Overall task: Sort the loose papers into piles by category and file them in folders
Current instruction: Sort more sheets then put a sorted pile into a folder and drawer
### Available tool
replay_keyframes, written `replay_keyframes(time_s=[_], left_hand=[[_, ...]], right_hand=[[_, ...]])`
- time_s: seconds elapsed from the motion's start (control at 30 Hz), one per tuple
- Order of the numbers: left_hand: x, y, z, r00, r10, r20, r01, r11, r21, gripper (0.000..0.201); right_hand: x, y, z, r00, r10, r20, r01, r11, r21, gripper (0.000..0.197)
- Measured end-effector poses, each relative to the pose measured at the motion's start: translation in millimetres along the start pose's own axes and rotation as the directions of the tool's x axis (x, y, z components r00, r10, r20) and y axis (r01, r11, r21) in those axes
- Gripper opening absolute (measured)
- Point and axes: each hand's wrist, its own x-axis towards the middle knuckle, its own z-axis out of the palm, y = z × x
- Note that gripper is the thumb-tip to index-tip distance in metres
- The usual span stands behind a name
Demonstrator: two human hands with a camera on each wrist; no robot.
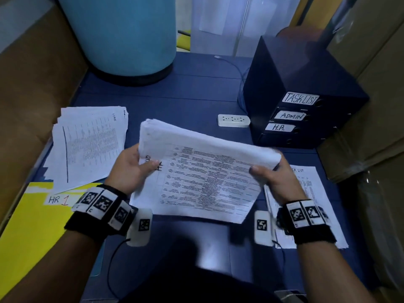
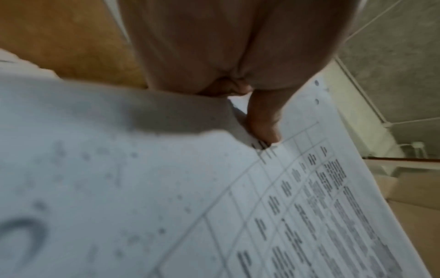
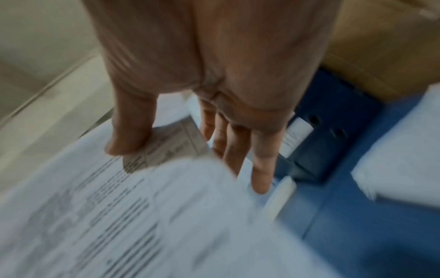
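Observation:
Both hands hold a stack of printed papers (image 1: 196, 180) above the blue table (image 1: 175, 99); its upper sheets curl over toward me, baring a page with a table of text. My left hand (image 1: 133, 167) grips the stack's left edge, thumb (image 2: 264, 120) on the printed page (image 2: 309, 206). My right hand (image 1: 273, 176) pinches the right edge, thumb (image 3: 128, 131) on top and fingers (image 3: 259, 169) beneath the papers (image 3: 119, 216). A paper pile (image 1: 87, 145) lies at the left, partly on a yellow folder (image 1: 32, 226) labelled "HR 1". Another pile (image 1: 310, 204), headed "LIST", lies under my right wrist.
A dark file box (image 1: 301, 101) with labels TASK LIST, ADMIN and H.R. stands at the back right, a white power strip (image 1: 234, 120) beside it. A large blue drum (image 1: 122, 33) stands at the back left. Cardboard boxes (image 1: 371, 84) flank the table on both sides.

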Motion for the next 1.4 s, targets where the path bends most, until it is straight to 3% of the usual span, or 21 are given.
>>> replay_keyframes(time_s=[0.03, 0.07, 0.2, 0.3, 0.37, 0.5, 0.6, 0.7, 0.77, 0.83, 0.9, 0.97, 1.0, 1.07, 1.1, 1.17, 1.2, 1.27, 1.33, 1.37, 1.4], left_hand=[[0.7, -8.1, -0.2, 1.0, -0.017, -0.011, 0.017, 1.0, 0.002, 0.03], [1.3, -16.0, 1.2, 0.999, -0.033, -0.034, 0.033, 0.999, 0.005, 0.028], [0.3, -33.1, 16.1, 0.988, -0.02, -0.153, 0.027, 0.998, 0.048, 0.031], [-0.1, -31.3, 23.6, 0.971, 0.078, -0.225, -0.075, 0.997, 0.022, 0.029], [-1.4, -35.7, 22.7, 0.963, 0.098, -0.25, -0.101, 0.995, 0.001, 0.034], [-11.1, -66.3, 24.8, 0.975, -0.027, -0.22, 0.033, 0.999, 0.025, 0.045], [-16.0, -86.8, 31.4, 0.972, -0.124, -0.198, 0.136, 0.989, 0.049, 0.044], [-13.4, -89.4, 34.4, 0.955, -0.153, -0.254, 0.177, 0.981, 0.077, 0.04], [-11.2, -85.4, 36.1, 0.945, -0.126, -0.3, 0.162, 0.982, 0.097, 0.033], [-8.3, -73.1, 37.1, 0.951, -0.044, -0.305, 0.091, 0.986, 0.14, 0.029], [-2.3, -55.8, 35.8, 0.963, 0.055, -0.265, 0.005, 0.976, 0.218, 0.026], [5.6, -36.1, 34.9, 0.974, 0.12, -0.191, -0.057, 0.95, 0.308, 0.026], [8.6, -24.8, 36.2, 0.976, 0.161, -0.144, -0.1, 0.927, 0.361, 0.027], [11.7, -3.1, 41.8, 0.967, 0.253, -0.022, -0.215, 0.862, 0.459, 0.033], [12.1, 6.8, 46.1, 0.959, 0.279, 0.039, -0.261, 0.828, 0.496, 0.035], [11.5, 20.8, 54.0, 0.937, 0.329, 0.118, -0.338, 0.769, 0.542, 0.034], [10.9, 25.4, 55.9, 0.922, 0.371, 0.114, -0.37, 0.755, 0.541, 0.031], [10.9, 26.7, 50.0, 0.881, 0.472, -0.008, -0.398, 0.752, 0.526, 0.028], [10.8, 12.7, 34.0, 0.846, 0.494, -0.202, -0.352, 0.801, 0.485, 0.054], [10.2, 2.4, 24.8, 0.853, 0.446, -0.27, -0.319, 0.856, 0.406, 0.069], [9.1, -6.3, 18.2, 0.893, 0.35, -0.282, -0.273, 0.921, 0.277, 0.081]], right_hand=[[-1.6, 7.3, 5.3, 0.999, 0.034, 0.022, -0.037, 0.988, 0.153, 0.045], [-2.9, 13.7, 12.3, 0.999, 0.046, 0.029, -0.051, 0.981, 0.189, 0.038], [2.5, 22.2, 35.0, 0.992, -0.045, -0.116, 0.056, 0.994, 0.092, 0.017], [7.8, 16.5, 36.8, 0.959, -0.193, -0.209, 0.208, 0.977, 0.053, 0.025], [8.2, 20.6, 31.1, 0.951, -0.234, -0.201, 0.245, 0.969, 0.029, 0.034], [7.7, 70.3, 19.3, 0.984, -0.098, -0.146, 0.079, 0.989, -0.126, 0.055], [6.0, 111.0, 19.8, 0.985, 0.06, -0.159, -0.092, 0.975, -0.2, 0.041], [7.2, 120.6, 21.4, 0.979, 0.063, -0.194, -0.112, 0.961, -0.254, 0.031], [7.9, 109.7, 19.9, 0.982, 0.039, -0.183, -0.084, 0.965, -0.25, 0.034], [4.8, 89.1, 16.7, 0.983, 0.009, -0.185, -0.039, 0.986, -0.16, 0.049], [0.9, 62.7, 14.6, 0.973, -0.089, -0.211, 0.044, 0.976, -0.211, 0.066], [-0.2, 36.1, 15.5, 0.963, -0.208, -0.169, 0.111, 0.884, -0.454, 0.086], [-2.2, 20.5, 20.4, 0.962, -0.253, -0.102, 0.142, 0.783, -0.606, 0.091], [-5.2, -3.2, 35.2, 0.954, -0.285, 0.095, 0.256, 0.605, -0.754, 0.074], [-5.0, -9.7, 42.3, 0.945, -0.269, 0.184, 0.313, 0.587, -0.747, 0.054], [-4.6, -15.8, 51.2, 0.94, -0.231, 0.253, 0.342, 0.623, -0.704, 0.022], [-3.4, -15.5, 52.2, 0.944, -0.226, 0.239, 0.329, 0.67, -0.666, 0.016], [-3.9, -16.1, 50.5, 0.955, -0.234, 0.18, 0.295, 0.792, -0.535, 0.018], [-6.4, -16.2, 43.2, 0.971, -0.218, 0.102, 0.24, 0.899, -0.367, 0.029], [-8.4, -16.4, 38.7, 0.978, -0.194, 0.076, 0.208, 0.935, -0.286, 0.032], [-9.8, -16.0, 34.0, 0.985, -0.164, 0.056, 0.172, 0.965, -0.197, 0.032]])
